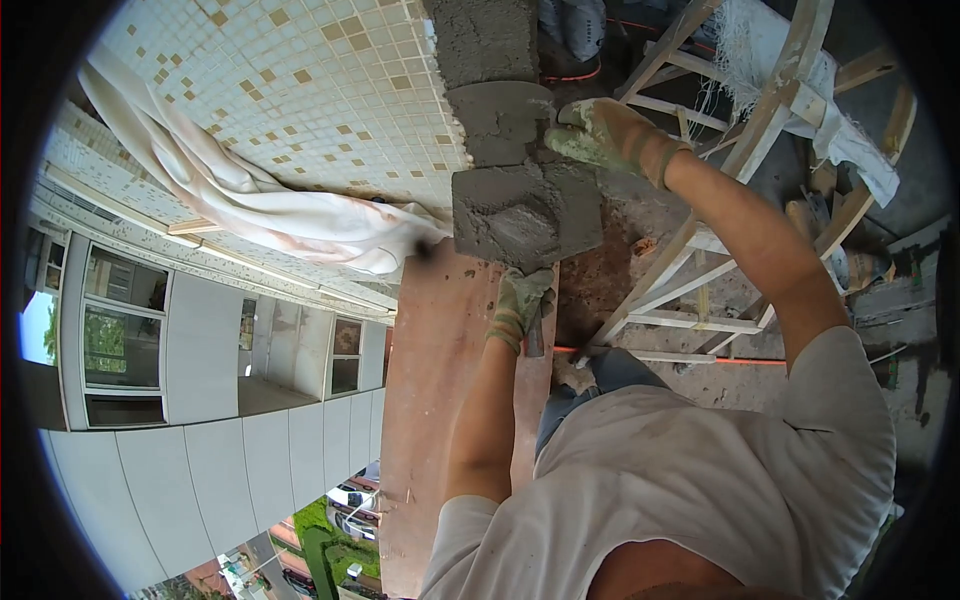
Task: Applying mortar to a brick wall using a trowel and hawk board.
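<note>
My left hand (pixel 522 300), in a soiled pale green work glove, is closed round the handle of a mortar hawk (pixel 580 222). A mound of wet grey mortar (pixel 515 222) lies on the hawk's plate. Just beyond it, my right hand (pixel 605 135), gloved the same way, grips a trowel (pixel 490 105). The trowel's broad blade, smeared with mortar, lies flat over the strip of grey mortar (pixel 480 40) along the top of the wall ledge. Its handle is mostly hidden by my fingers. The hawk's far edge sits close to the trowel's near edge.
Mosaic tiles (pixel 330 90) and a draped white cloth (pixel 270 215) border the ledge on the left. A reddish-brown board (pixel 450 380) runs toward me. Right of my arm stands a wooden trestle (pixel 700 270). Beyond the ledge is a drop to parked cars (pixel 352 510).
</note>
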### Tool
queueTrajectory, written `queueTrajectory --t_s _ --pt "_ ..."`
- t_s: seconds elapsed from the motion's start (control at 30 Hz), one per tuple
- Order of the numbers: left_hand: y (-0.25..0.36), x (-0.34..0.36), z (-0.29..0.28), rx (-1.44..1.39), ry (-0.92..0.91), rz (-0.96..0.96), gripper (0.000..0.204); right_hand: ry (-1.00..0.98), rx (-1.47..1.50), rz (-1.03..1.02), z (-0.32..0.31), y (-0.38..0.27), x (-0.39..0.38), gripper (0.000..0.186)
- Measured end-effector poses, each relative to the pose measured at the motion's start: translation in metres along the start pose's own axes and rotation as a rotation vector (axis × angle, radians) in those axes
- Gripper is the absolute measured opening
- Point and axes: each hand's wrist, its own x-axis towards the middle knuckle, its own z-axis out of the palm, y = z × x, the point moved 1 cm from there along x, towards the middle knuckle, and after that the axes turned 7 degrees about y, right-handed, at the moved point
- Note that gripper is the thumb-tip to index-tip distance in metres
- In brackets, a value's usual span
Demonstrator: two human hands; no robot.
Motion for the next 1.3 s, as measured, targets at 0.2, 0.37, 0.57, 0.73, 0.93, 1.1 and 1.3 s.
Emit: queueTrajectory --t_s 0.2,0.37,0.57,0.73,0.93,1.1,1.3 --pt "-0.006 -0.005 -0.004 0.018 0.054 0.05 0.017 -0.262 0.741 0.228 0.018 0.011 -0.001 0.034" --pt "-0.007 -0.007 -0.012 0.01 0.058 0.008 0.016 -0.287 0.292 0.312 0.061 0.015 -0.001 0.042" --pt "-0.01 -0.003 -0.023 -0.012 0.041 0.025 0.013 0.058 -0.389 -0.152 0.018 -0.01 0.01 0.038" --pt "-0.008 0.007 -0.016 0.008 -0.03 0.036 0.014 0.159 -0.251 -0.161 -0.051 -0.027 0.029 0.032" --pt "-0.021 -0.003 -0.025 0.037 0.017 0.017 0.014 0.143 0.131 -0.019 -0.089 -0.039 0.0 0.019" --pt "-0.031 -0.015 -0.017 0.039 0.064 0.012 0.015 -0.278 -1.094 -0.329 -0.03 0.063 -0.01 0.01" --pt "-0.049 -0.03 -0.006 0.057 0.205 -0.047 0.017 -0.071 -1.252 -0.606 -0.066 0.02 0.043 0.019"
